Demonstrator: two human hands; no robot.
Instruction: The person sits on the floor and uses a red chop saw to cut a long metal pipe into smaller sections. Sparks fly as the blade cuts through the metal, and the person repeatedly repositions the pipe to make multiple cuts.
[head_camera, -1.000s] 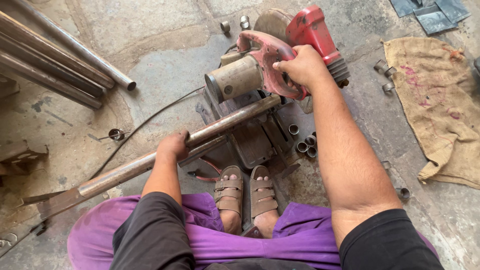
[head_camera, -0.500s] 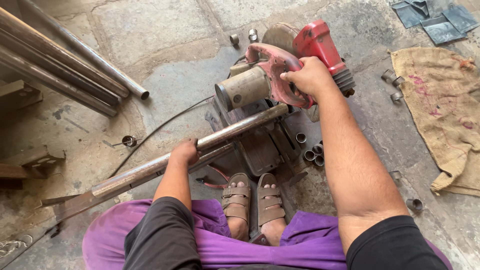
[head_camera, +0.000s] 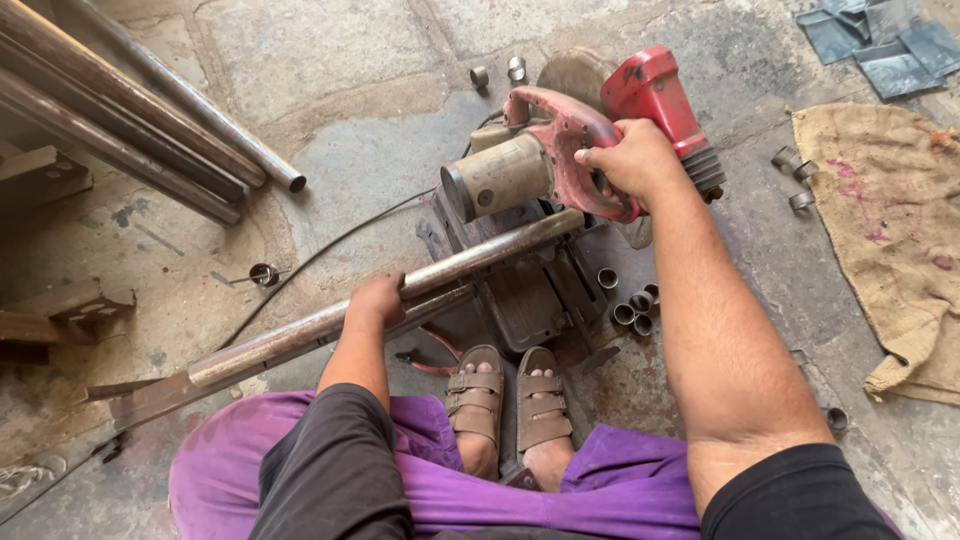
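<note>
Right hand clamped on the red handle of the chop saw; left hand gripping the metal pipe, which lies across the saw base on the floor, beside cut pipe rings.

Cut-off saw's blade mostly hidden behind the motor housing and red handle; where it meets the steel pipe cannot be seen. Right hand covers the grip's trigger area. Bundle of long pipes and grey sheet offcuts run off the frame's edges.
</note>
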